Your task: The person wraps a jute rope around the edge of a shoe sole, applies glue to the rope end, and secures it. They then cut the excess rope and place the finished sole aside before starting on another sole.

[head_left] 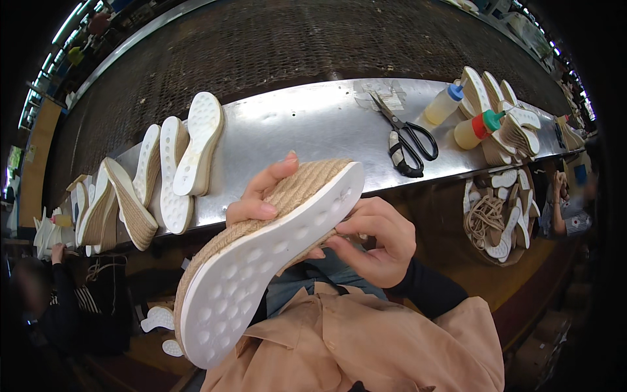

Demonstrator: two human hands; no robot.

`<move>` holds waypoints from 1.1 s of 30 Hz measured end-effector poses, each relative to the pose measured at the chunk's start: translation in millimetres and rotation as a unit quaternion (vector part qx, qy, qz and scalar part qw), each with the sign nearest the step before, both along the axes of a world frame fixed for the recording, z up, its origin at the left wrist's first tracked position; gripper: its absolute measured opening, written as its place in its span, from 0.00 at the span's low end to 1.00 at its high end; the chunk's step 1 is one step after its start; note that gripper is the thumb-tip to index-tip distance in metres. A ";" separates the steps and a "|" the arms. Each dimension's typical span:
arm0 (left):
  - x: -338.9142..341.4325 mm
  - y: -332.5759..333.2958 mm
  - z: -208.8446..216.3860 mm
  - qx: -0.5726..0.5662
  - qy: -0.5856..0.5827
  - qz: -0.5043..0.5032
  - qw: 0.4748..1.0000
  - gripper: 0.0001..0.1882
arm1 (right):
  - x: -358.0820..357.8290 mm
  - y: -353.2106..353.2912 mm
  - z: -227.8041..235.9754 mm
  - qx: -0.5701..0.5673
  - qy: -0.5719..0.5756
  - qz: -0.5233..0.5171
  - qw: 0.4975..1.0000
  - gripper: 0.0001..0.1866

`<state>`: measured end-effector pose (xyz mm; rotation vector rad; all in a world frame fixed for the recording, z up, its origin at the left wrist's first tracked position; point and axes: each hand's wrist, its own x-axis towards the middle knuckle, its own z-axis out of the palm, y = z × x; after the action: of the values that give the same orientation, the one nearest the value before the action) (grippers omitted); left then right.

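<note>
A wedge shoe sole (pixel 255 268) with a dimpled white bottom and a braided jute side is held tilted in front of my body. My left hand (pixel 266 191) grips it from the far side, fingers over the jute near the narrower end. Fingers of my right hand (pixel 381 240) pinch at the near edge, where the jute braid meets the white bottom. Whether a loose end of braid is between those fingertips is too small to tell. Behind, black-handled scissors (pixel 408 140) lie partly open on the metal table (pixel 294 117).
Wedge soles (pixel 199 144) stand along the table at left, more (pixel 480 91) at right. Two squeeze bottles, one blue-capped (pixel 444 106), one green-capped (pixel 479 130), stand near the scissors. A dark mesh conveyor (pixel 281 46) runs behind. A box (pixel 499 215) holds soles and braid. Co-workers sit either side.
</note>
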<state>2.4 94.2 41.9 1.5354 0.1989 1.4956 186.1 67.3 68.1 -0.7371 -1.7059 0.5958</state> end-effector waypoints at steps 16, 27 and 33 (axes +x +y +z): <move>1.0 16.2 -1.0 -0.302 0.168 0.205 0.916 0.14 | -1.8 21.9 -2.7 -0.369 0.092 0.015 0.925 0.06; 28.7 51.2 -62.1 -0.336 0.078 0.193 0.918 0.23 | 13.3 61.5 -50.7 -0.473 0.140 0.055 0.868 0.07; 25.8 57.2 -62.9 -0.370 0.053 0.166 0.913 0.17 | 9.7 65.3 -63.8 -0.427 0.131 0.033 0.894 0.05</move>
<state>28.3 151.3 -21.0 0.9808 1.0127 1.3515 195.9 132.6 4.3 -1.1398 -1.1752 1.4669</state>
